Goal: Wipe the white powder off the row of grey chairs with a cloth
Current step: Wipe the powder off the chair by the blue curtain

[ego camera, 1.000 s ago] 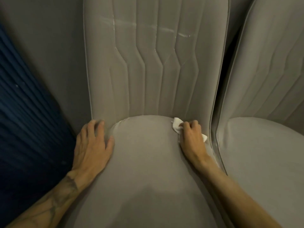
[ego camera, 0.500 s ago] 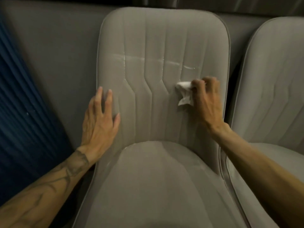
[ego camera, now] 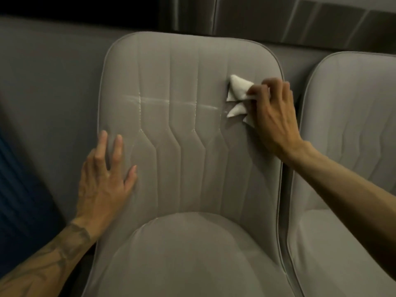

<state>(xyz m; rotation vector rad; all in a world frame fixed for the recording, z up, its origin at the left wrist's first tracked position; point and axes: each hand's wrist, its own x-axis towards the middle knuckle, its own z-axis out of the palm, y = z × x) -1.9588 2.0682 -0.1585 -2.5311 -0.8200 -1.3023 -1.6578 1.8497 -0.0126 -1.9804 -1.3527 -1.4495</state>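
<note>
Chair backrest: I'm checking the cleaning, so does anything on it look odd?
Yes: a white powder streak runs across the backrest, left of the cloth in the right hand, pale against the grey fabric.

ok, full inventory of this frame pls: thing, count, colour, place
centre chair: 1, grey, middle of view, backrest and seat showing
right chair: 1, grey, right edge, close beside the centre chair
powder streak: 1, white, runs sideways across the centre chair's backrest
cloth: 1, white, crumpled, at the streak's right end
grey panel: 1, grey, behind the chairs, left
blue pleated surface: 1, dark blue, far left
drape: 1, grey, top right, behind the chairs
left hand: 1, fingers straight, flat on the left side of the centre chair's backrest
right hand: 1, pinches the cloth, at the backrest's right edge
</note>
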